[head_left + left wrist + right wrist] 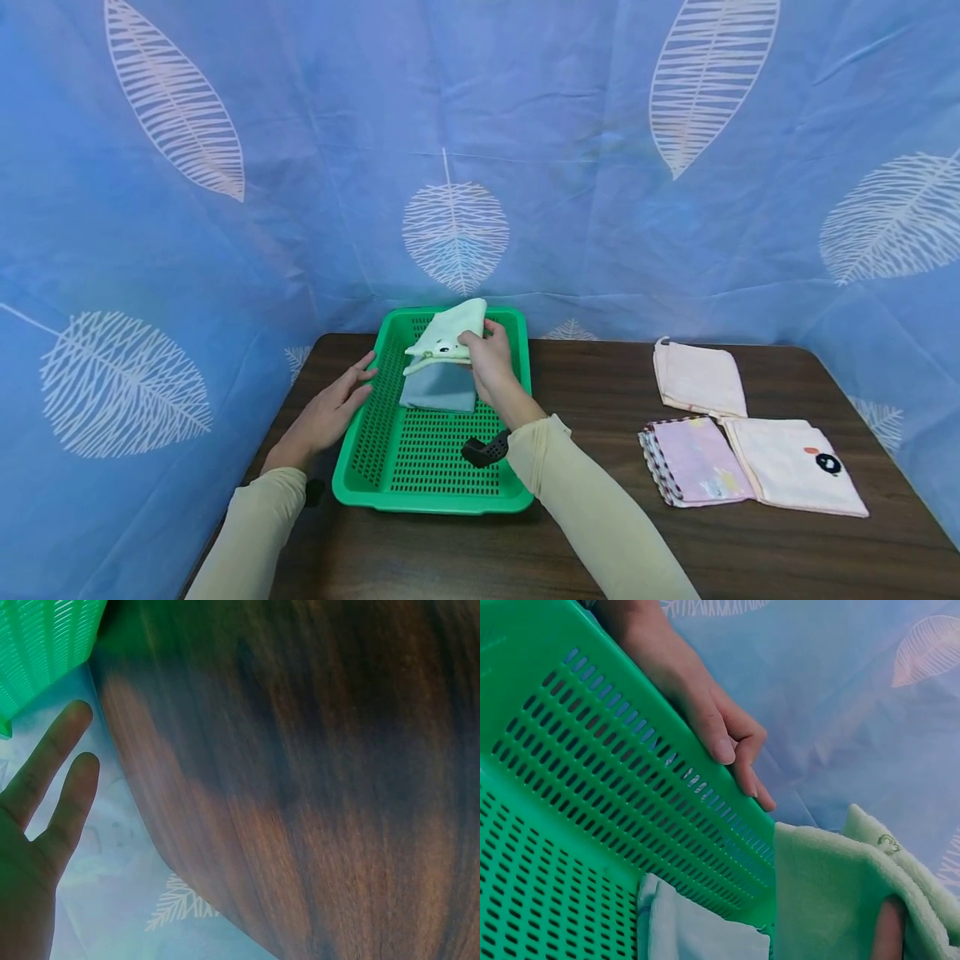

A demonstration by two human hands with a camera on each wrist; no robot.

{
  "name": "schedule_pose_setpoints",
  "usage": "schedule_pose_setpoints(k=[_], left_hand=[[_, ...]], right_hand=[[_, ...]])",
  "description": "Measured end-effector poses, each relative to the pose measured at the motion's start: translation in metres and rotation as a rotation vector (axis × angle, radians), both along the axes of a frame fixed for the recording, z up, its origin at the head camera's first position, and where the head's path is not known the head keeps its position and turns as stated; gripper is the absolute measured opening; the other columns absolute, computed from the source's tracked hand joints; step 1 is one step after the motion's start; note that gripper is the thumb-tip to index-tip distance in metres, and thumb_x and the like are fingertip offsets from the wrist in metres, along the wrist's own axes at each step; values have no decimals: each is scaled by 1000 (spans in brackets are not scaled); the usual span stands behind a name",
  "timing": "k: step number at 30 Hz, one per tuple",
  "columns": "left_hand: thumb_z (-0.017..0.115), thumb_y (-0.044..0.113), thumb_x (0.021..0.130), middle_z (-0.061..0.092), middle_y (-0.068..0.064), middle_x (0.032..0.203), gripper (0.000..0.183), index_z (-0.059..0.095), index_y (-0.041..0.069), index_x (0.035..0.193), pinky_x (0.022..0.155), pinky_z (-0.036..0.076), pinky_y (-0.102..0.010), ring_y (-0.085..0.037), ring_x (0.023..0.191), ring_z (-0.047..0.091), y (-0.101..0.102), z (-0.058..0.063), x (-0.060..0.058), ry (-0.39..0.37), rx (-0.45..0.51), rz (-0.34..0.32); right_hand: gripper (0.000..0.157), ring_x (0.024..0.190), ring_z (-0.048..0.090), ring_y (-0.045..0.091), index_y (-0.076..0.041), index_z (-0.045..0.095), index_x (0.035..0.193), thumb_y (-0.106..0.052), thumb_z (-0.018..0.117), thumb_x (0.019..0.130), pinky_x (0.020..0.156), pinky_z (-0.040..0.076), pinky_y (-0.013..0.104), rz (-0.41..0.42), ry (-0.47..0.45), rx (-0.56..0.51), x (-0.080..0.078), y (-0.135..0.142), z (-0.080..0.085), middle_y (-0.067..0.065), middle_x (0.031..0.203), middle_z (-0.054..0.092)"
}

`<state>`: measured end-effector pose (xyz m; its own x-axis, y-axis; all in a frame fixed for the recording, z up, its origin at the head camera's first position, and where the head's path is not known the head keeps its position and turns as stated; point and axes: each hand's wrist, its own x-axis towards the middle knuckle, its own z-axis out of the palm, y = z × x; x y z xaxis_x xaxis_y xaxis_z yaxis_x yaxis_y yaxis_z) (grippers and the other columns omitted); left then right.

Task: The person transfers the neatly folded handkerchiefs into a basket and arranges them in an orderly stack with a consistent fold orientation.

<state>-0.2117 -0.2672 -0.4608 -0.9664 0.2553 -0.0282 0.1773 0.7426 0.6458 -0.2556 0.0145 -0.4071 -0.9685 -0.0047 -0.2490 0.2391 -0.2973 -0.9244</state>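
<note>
My right hand pinches a folded pale green small towel with a little embroidered face, above the far half of a green plastic basket. Below it, a folded grey-blue towel lies on the basket floor, partly covered from the head camera. In the right wrist view the held towel hangs in folds, with one finger showing at it. My left hand rests at the basket's left rim with fingers extended; in the left wrist view two of its fingers are spread.
On the right side of the dark wooden table lie a folded pale pink towel with a hanging loop, a lilac towel with a checked edge, and a cream towel with a black-and-orange motif. A blue leaf-print cloth hangs behind.
</note>
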Motion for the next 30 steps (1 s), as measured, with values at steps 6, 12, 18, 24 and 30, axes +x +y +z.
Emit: schedule_pose_setpoints(k=[6, 12, 18, 24, 30], left_hand=[[31, 59, 108, 40, 2, 164, 58, 16, 44, 161, 113, 36, -69, -36, 153, 34, -2, -2, -1, 1, -7, 5], [32, 58, 108, 41, 2, 163, 58, 14, 44, 162, 114, 35, -69, -36, 153, 34, -2, -3, -1, 2, 1, 5], [33, 55, 109, 39, 3, 164, 54, 22, 40, 160, 115, 35, -68, -34, 154, 32, 0, -3, -4, 8, 15, 7], [34, 57, 108, 38, 5, 165, 52, 28, 39, 156, 114, 36, -67, -32, 154, 33, 0, -3, -5, 10, 15, 7], [35, 56, 108, 40, 4, 163, 53, 26, 40, 158, 114, 36, -67, -33, 154, 34, 1, -3, -4, 10, 25, 20]], right_hand=[[67, 120, 63, 33, -11, 28, 157, -8, 58, 96, 86, 60, 35, 0, -1, 7, -4, -7, -6, 18, 141, 48], [67, 121, 64, 33, -11, 30, 155, -7, 59, 95, 84, 61, 34, -19, -3, 32, -7, -13, -12, 18, 140, 51], [65, 119, 64, 32, -12, 32, 154, -9, 59, 96, 86, 61, 35, -28, -7, 43, -6, -17, -14, 16, 140, 52], [65, 120, 63, 33, -10, 29, 156, -9, 57, 97, 90, 60, 37, -37, 6, 6, -8, -20, -15, 18, 139, 50], [66, 121, 63, 33, -11, 29, 156, -9, 58, 97, 89, 60, 37, -26, 17, 22, -9, -20, -20, 17, 139, 51]])
